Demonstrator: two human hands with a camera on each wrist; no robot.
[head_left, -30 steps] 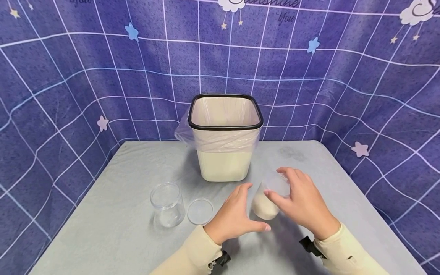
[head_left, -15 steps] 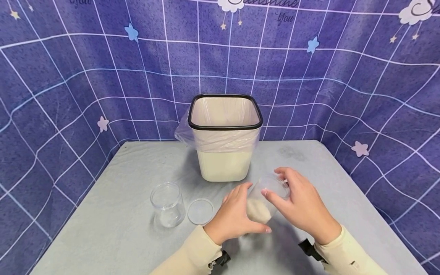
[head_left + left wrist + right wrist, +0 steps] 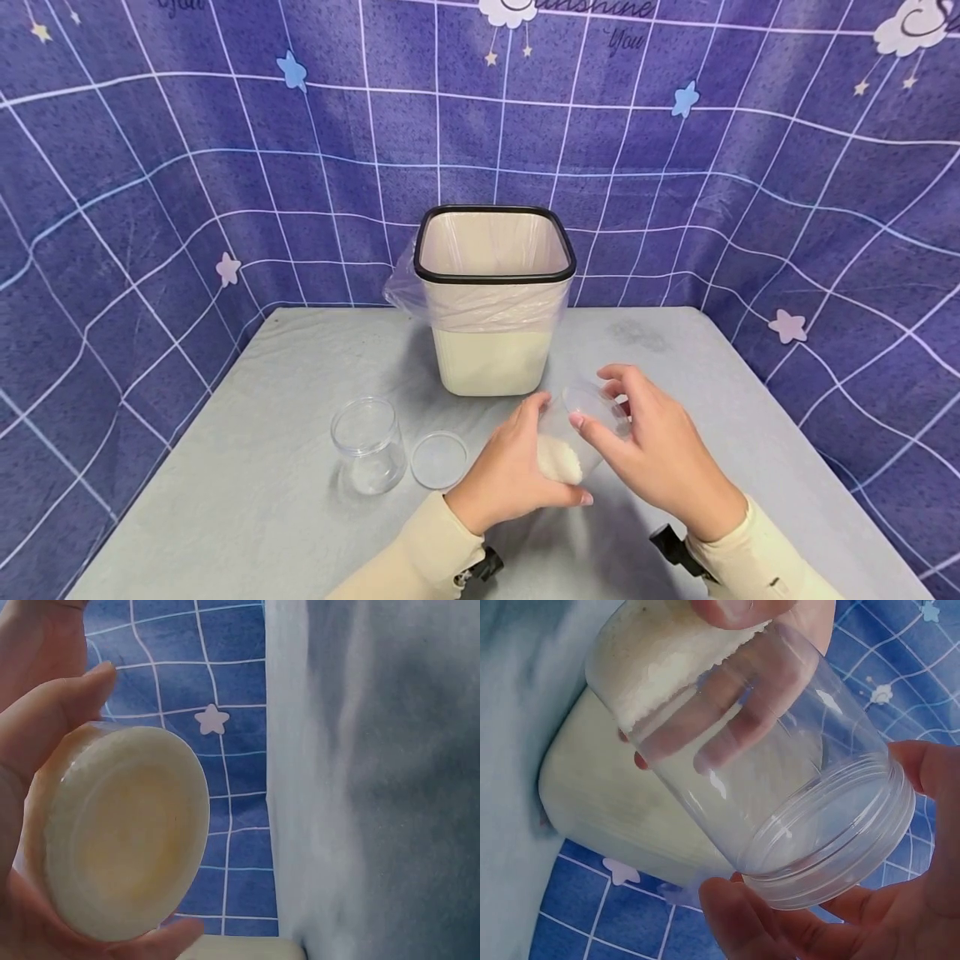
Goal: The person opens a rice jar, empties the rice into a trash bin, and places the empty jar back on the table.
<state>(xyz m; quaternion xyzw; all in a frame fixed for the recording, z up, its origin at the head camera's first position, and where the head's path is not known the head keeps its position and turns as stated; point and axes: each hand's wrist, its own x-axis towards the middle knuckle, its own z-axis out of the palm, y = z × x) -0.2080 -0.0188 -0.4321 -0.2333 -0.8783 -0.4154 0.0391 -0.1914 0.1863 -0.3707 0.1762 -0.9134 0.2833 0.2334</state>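
Observation:
A clear screw-top jar [image 3: 592, 454] partly filled with white grainy stuff [image 3: 557, 460] is held tilted above the table between both hands. My left hand [image 3: 506, 467] grips its base from the left, thumb on the near side and fingers on the far side. In the left wrist view the round jar bottom [image 3: 127, 832] faces the camera, pale with the contents. With thumb and fingers spread around the ridged clear top end [image 3: 832, 840], my right hand [image 3: 656, 446] holds the other end. The white contents slump toward the base.
A second clear jar [image 3: 367, 446] stands uncapped on the left of the grey-covered table [image 3: 247, 500], with a clear round lid [image 3: 438, 460] lying beside it. Behind them is a cream bin [image 3: 491, 362] with a black rim and plastic liner. A patterned blue cloth [image 3: 337, 192] surrounds the table.
The jar has tipped, its base swinging left into my left hand, whose fingers have come in around it. The contents have shifted inside. My right hand stays at the top end.

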